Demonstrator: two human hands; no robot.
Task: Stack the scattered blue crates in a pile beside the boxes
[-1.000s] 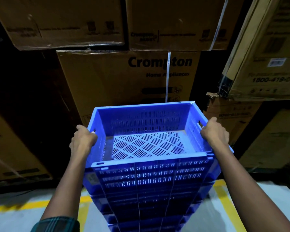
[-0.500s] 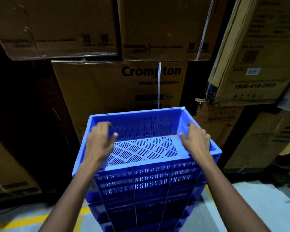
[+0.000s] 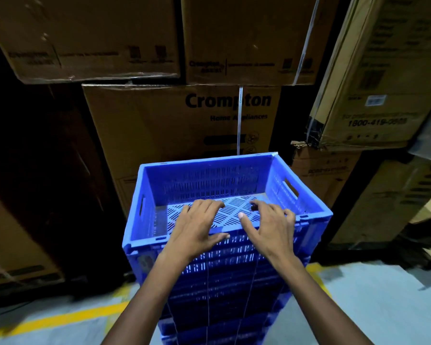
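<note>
Resting on the near rim of the top blue crate (image 3: 209, 180), the left hand (image 3: 197, 227) and right hand (image 3: 269, 227) lie flat, fingers spread, gripping nothing. That crate tops a tall pile (image 3: 224, 290) near the brown boxes (image 3: 159, 125).

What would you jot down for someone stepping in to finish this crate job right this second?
Left hand: open, palm draped over the near rim of the top crate, gripping nothing.
Right hand: open too, fingers spread over the same rim.
Crates: the top crate sits on the blue pile, directly in front of the cardboard boxes.
Done: this crate looks seated on the pile.
Left: probably check it is nested squarely, then fetch any remaining crates; none are visible here.
</note>
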